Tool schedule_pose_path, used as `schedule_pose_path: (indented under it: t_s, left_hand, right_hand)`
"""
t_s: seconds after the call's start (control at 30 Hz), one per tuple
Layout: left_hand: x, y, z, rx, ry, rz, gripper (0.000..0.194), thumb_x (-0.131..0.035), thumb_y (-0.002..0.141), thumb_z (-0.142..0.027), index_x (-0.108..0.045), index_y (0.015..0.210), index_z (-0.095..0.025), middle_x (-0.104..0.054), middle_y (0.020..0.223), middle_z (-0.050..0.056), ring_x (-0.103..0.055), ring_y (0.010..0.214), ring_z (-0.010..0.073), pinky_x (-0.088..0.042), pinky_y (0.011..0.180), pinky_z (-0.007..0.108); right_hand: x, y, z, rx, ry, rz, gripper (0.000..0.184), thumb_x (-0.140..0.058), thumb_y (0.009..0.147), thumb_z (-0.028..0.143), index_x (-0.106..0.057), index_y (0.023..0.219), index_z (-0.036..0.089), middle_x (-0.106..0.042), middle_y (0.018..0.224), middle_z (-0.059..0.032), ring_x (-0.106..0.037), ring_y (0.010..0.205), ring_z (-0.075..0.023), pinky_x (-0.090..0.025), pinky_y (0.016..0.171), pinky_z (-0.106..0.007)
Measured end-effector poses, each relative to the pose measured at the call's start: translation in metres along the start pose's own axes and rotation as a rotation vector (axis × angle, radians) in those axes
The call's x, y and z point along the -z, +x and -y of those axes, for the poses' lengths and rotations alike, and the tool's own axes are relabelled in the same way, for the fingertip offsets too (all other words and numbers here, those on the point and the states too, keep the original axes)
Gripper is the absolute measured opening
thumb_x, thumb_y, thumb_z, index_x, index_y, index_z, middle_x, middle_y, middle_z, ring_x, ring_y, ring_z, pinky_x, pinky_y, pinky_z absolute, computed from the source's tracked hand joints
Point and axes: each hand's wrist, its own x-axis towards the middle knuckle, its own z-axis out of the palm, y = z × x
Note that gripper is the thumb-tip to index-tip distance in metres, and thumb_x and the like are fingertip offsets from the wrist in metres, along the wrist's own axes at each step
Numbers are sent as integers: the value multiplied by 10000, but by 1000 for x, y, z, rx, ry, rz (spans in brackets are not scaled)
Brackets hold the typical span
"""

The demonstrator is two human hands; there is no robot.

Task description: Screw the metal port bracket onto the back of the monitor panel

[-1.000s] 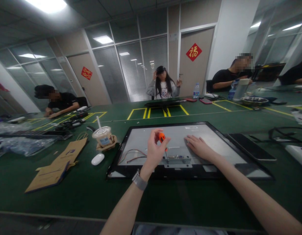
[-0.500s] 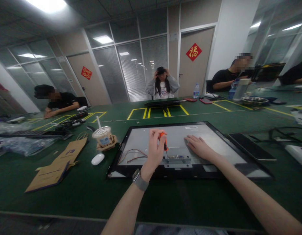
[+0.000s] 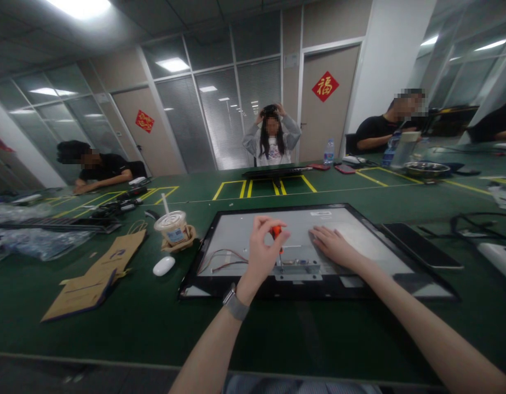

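Note:
My left hand (image 3: pixel 262 249) curls loosely around the orange and black handle of a screwdriver (image 3: pixel 276 231). The screwdriver stands upright, its tip down at a metal bracket (image 3: pixel 304 269) with connector ports along the near edge of a flat display panel (image 3: pixel 232 225). Fingers and thumb partly hide the handle. On the panel's grey back, right of the screwdriver, my right hand (image 3: pixel 332 246) lies flat with fingers stretched out. Thin wires (image 3: pixel 226 253) run over the panel to the left of my left hand.
Left of the panel are a white mouse (image 3: pixel 164 266), a lidded drink cup (image 3: pixel 171 227) in a carton holder, and a brown paper bag (image 3: pixel 101 273). A black phone-like slab (image 3: pixel 419 246) and cables lie on the right. Several people sit around the green table (image 3: pixel 154 334).
My left thumb and fingers have shifted and loosened around the screwdriver handle. My right hand stays put. The person opposite has raised both hands higher on the head.

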Motion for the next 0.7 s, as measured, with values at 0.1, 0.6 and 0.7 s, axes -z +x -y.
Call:
schedule_pose_path:
  t_s: [0.1, 0.6, 0.7]
  left_hand:
    - [0, 0, -2, 34, -38, 20, 227, -546, 988, -351, -722, 995, -206, -591, 886, 50, -590, 827, 177, -500, 791, 314]
    - [0, 0, 1, 55, -71, -12, 238, -588, 966, -374, -724, 925, -183, -567, 864, 35, -568, 806, 154, -481, 775, 276]
    - [0, -1, -1, 117, -135, 35, 320, -431, 1035, -363, -691, 1055, -177, -632, 913, 58, -612, 807, 154, -497, 749, 271]
  right_hand:
    - [0, 0, 1, 8, 3, -8, 521, -288, 1015, 352, -533, 1463, 249, -498, 1553, -135, -427, 1438, -335, -327, 1135, -627]
    - [3, 0, 2, 14, -9, 3, 517, -307, 1015, 330, -533, 1464, 208, -491, 1555, -153, -435, 1433, -335, -349, 1132, -602]
    - [3, -1, 1, 11, 2, 0, 522, -291, 1022, 338, -532, 1466, 208, -489, 1556, -156, -427, 1439, -330, -345, 1136, -600]
